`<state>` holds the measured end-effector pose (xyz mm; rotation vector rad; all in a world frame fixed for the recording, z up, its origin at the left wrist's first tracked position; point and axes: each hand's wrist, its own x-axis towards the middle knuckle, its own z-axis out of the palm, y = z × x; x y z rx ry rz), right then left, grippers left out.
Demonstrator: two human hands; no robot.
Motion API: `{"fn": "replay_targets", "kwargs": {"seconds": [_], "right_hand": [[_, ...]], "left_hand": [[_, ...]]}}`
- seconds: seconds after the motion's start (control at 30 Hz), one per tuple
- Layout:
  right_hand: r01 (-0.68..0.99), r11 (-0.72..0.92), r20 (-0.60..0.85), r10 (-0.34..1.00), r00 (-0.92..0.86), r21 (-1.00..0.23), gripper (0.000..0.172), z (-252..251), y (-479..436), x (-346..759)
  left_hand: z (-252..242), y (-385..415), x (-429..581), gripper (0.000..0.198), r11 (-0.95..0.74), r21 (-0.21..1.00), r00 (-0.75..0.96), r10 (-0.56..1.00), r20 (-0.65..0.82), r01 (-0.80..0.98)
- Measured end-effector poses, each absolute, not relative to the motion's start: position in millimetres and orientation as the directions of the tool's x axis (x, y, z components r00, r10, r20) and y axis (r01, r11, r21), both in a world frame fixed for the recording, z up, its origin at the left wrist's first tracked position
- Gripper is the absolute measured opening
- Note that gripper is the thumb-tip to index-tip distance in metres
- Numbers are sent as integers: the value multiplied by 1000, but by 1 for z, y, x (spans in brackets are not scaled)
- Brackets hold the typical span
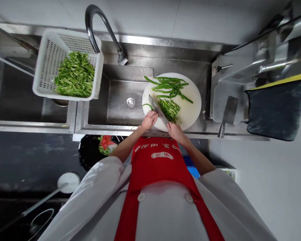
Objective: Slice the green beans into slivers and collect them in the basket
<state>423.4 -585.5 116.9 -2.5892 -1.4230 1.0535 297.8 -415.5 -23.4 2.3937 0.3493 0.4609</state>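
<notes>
A round white cutting board (194,112) lies at the right end of the sink. My right hand (176,131) is closed around the handle of a kitchen knife (159,110), whose blade slants up and left across the board. Left of the blade, my left hand (149,119) has its fingers bent together over a long, thin green bean (147,105); the held part is mostly hidden. Cut green strips (170,109) are heaped just right of the blade. Whole long green beans (169,86) lie loosely along the far side of the board.
A white perforated basket (37,78) of cut green strips stands over the sink divider. The curved faucet (110,30) rises behind the steel basin (117,100). A cleaver (229,110) and a dark cloth with yellow edging (276,107) are at the right. A black bin (87,154) stands below.
</notes>
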Motion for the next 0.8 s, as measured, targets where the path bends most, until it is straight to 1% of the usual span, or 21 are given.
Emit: {"fn": "replay_targets", "kwargs": {"seconds": [0.17,0.33,0.4,0.5,0.6,0.7,0.8], "right_hand": [[732,-603,-562,741,367,-317,41,109,-583,425],[715,-599,-532,762,371,-359,39,100,-583,430],[709,-606,-541,755,371,-360,39,102,-588,434],[704,-635,-554,727,405,-319,40,111,-601,438],[717,-636,-551,721,420,-286,42,119,-611,435],[730,-609,-562,736,376,-309,42,122,-607,429],[720,-612,-566,737,370,-326,42,121,-595,429]], "left_hand": [[-15,-413,292,26,-753,648,896,361,259,116],[-8,-388,289,27,-767,623,871,403,281,154],[-9,-381,294,25,-774,618,886,376,271,139],[-12,-381,303,22,-777,620,920,316,231,111],[-14,-389,308,23,-781,612,926,315,208,128],[-14,-393,308,25,-787,604,928,309,208,126],[-14,-391,308,25,-789,605,931,294,216,109]]}}
